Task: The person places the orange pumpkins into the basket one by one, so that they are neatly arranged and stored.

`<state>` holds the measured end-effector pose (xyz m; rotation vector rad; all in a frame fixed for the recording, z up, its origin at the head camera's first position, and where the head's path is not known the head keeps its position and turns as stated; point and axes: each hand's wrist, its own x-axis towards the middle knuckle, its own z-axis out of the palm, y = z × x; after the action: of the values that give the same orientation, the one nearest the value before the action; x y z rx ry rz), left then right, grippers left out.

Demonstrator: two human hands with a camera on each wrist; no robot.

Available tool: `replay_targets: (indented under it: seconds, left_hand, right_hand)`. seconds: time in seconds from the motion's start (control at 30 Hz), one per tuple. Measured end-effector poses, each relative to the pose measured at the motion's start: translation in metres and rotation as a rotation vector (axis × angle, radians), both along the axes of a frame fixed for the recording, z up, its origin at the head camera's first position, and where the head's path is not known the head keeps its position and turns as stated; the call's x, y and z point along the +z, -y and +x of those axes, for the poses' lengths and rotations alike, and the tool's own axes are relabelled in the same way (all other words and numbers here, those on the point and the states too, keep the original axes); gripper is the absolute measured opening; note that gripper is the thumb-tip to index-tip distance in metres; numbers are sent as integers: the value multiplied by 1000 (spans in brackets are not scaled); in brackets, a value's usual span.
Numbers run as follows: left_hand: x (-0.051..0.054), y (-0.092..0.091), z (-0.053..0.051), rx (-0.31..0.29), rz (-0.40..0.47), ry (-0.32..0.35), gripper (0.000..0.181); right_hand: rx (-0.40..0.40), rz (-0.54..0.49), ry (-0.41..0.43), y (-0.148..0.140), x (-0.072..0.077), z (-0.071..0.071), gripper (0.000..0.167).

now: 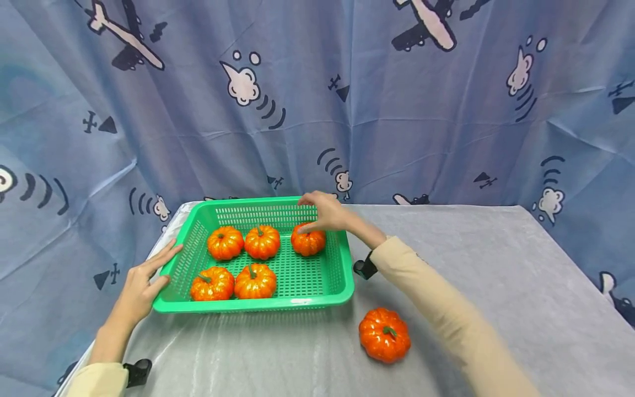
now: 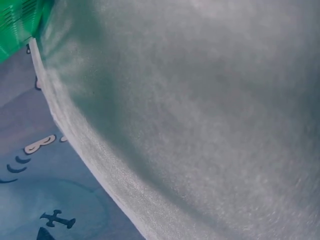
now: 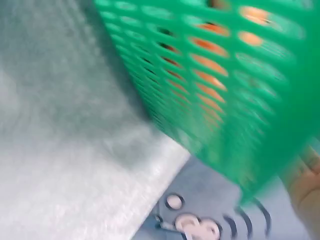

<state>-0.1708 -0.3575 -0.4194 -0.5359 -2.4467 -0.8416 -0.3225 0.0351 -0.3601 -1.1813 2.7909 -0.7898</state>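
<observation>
A green plastic basket (image 1: 312, 301) holds several small orange pumpkins, among them one at front left (image 1: 213, 284) and one at back middle (image 1: 263, 242). My left hand (image 1: 136, 289) touches the basket's left rim with fairly straight fingers. Over the right end of the basket, my right hand (image 1: 327, 212) hovers with thumb and fingers spread apart, just above a pumpkin (image 1: 308, 244); whether the thumb touches it I cannot tell. In the right wrist view, part of that hand (image 3: 307, 187) shows beyond the basket wall (image 3: 280, 115). Another pumpkin (image 1: 384, 335) lies outside, to the basket's front right.
The basket stands on a table with a pale grey cover (image 1: 471, 248). Behind and beside the table hangs a blue curtain (image 1: 307, 82) printed with planes. In the left wrist view, the table's edge (image 2: 85, 145) runs diagonally near a basket corner (image 2: 20, 25).
</observation>
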Motion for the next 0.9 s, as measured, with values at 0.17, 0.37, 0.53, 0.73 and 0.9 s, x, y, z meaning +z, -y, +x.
replay_targets:
  seconds: [0.17, 0.37, 0.53, 0.73, 0.9]
  left_hand:
    - [3, 1, 1, 8, 3, 14, 61]
    - [7, 5, 8, 26, 6, 6, 60]
    - [4, 2, 9, 7, 29, 11, 60]
    - [2, -2, 6, -7, 54, 7, 59]
    - [0, -5, 5, 2, 61, 21, 59]
  right_hand:
    - [50, -407, 425, -62, 16, 19, 39]
    - [353, -532, 909, -147, -23, 52, 51]
    - [423, -433, 941, -179, -63, 91, 82]
    - [390, -297, 816, -168, -80, 135, 105]
    - [367, -312, 786, -147, -88, 153, 102]
